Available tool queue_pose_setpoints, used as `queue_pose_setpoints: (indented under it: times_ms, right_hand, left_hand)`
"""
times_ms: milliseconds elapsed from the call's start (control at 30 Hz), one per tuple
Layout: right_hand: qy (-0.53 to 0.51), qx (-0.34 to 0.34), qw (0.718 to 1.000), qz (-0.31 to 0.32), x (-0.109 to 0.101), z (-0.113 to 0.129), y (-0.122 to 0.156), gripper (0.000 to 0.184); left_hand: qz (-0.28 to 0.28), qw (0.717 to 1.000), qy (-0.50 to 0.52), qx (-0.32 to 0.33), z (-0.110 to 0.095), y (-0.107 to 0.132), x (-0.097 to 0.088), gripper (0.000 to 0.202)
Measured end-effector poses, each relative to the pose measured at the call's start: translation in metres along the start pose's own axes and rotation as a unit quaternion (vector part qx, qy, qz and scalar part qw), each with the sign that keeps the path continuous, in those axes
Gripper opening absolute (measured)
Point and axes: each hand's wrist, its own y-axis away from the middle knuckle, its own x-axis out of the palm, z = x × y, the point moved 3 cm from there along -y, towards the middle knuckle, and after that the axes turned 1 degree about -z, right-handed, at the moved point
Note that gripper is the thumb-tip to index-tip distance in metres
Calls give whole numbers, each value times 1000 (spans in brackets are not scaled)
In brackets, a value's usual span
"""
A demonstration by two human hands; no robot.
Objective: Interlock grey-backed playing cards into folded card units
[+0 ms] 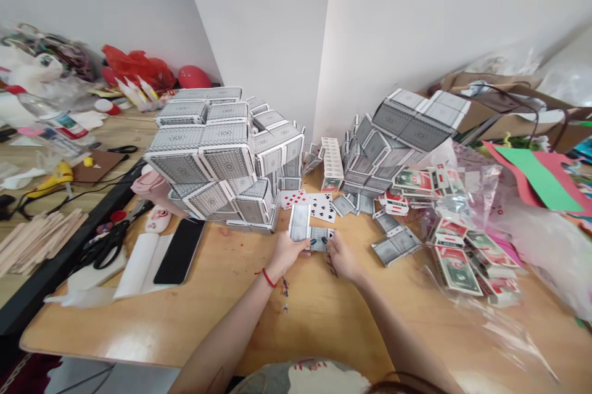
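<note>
Between both hands is a piece made of grey-backed playing cards, one part upright and another lying crosswise. My left hand is closed on the left end, below the upright part. My right hand pinches the right end of the crosswise part, where a folded edge shows a black suit mark. Dark nails show on both thumbs. Just beyond lie face-up playing cards, a red diamonds card and a black-suited card. Fingers beneath the cards are hidden.
A tall stack of card blocks stands left, another right. A long white box sits between them. Loose card pieces and red-green card boxes lie right. A phone and black scissors lie left.
</note>
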Motion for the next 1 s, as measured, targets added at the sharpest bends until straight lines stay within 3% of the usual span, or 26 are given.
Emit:
queue_pose_setpoints:
  times_ms: [267, 500, 633, 700, 867, 1000]
  right_hand:
    - [-36, -98, 989, -103, 10, 8, 0, 39]
    - [36, -74, 981, -177, 21, -5, 2, 37]
    - [-81, -73, 988, -108, 17, 5, -1, 39]
    - [-195, -68, 976, -71, 13, 13, -2, 41]
    - [-296, -44, 954, 7, 12, 27, 0, 39]
    - [-365, -37, 929, 49, 20, 23, 0, 32]
  left_hand:
    - [-57, 995, 86, 14, 6, 1, 1, 35]
    - [-93, 992, 81, 5, 9, 2, 7, 28]
    - [-85, 993, 73, 26, 4, 4, 3, 27]
    - [-76, 994, 70, 33, 3, 4, 3, 28]
    - [-51, 997, 46, 38, 7, 0, 5, 30]
    - [-59, 997, 23, 44, 10, -1, 7, 26]
